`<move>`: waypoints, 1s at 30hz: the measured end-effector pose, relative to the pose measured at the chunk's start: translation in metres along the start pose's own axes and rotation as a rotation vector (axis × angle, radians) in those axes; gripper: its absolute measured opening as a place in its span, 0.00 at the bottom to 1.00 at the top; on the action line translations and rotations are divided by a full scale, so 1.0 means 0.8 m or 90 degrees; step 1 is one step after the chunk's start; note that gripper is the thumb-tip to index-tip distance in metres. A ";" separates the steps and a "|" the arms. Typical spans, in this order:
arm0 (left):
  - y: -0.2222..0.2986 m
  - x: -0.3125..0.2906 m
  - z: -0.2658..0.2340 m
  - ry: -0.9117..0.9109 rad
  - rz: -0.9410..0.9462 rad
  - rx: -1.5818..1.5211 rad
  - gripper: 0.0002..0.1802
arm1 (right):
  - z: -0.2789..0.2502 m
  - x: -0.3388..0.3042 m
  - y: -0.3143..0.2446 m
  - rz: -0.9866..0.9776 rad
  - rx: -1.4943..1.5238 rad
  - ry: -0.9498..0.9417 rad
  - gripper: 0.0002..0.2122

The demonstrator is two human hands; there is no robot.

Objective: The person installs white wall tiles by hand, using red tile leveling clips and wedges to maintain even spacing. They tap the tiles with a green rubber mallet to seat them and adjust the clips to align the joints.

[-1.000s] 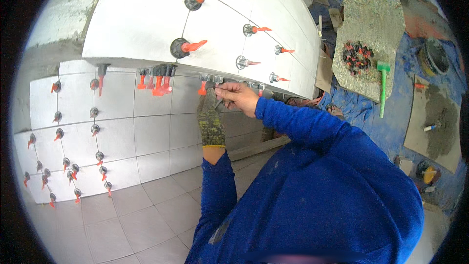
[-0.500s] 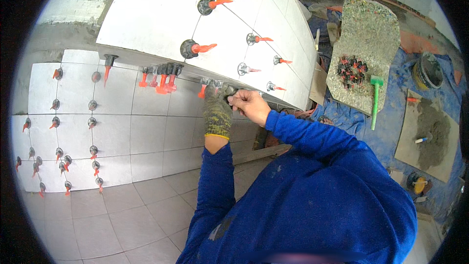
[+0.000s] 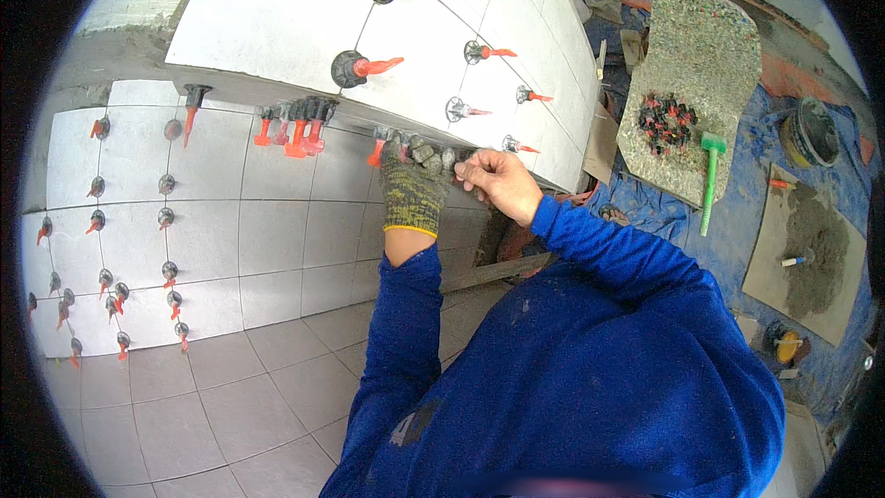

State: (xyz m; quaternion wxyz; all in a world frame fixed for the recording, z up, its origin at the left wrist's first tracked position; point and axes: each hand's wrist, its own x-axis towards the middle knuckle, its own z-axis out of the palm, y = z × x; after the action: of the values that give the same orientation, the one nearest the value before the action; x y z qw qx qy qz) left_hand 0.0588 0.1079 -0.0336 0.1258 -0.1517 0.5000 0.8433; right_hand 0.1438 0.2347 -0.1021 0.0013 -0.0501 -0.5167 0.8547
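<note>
My left hand (image 3: 414, 186), in a grey and yellow knit glove, is raised to the lower edge of the white tiled block (image 3: 267, 23). Its fingers are curled, and what they grip is hidden. Close beside it, my bare right hand (image 3: 502, 186) pinches a small tile leveler (image 3: 458, 179) at the same edge; only a bit of its red part shows. Left of the glove, a red-handled leveler (image 3: 377, 149) hangs under the block. A cluster of red and black levelers (image 3: 300, 129) hangs further left.
More levelers stud the block's top and the white wall tiles (image 3: 207, 231). At right, a speckled foam slab (image 3: 696, 46) carries a heap of levelers (image 3: 667, 122) and a green mallet (image 3: 711, 175). Beyond lie a bucket (image 3: 809, 134) and a mortar-covered board (image 3: 765, 263) on blue sheeting.
My right hand has shifted right, away from the gloved fingers, and a red bit now shows at its fingertips. My left hand stays at the block's edge. The view has shifted slightly.
</note>
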 end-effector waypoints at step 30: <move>0.038 0.002 -0.061 -0.153 0.095 0.381 0.22 | 0.089 0.096 0.012 0.166 0.660 -0.266 0.15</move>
State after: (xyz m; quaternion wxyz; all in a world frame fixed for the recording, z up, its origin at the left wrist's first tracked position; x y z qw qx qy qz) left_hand 0.0530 0.0510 -0.0320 0.1605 0.0299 0.7167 0.6779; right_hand 0.0616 0.1718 -0.0841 -0.1819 0.0634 -0.0093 0.9812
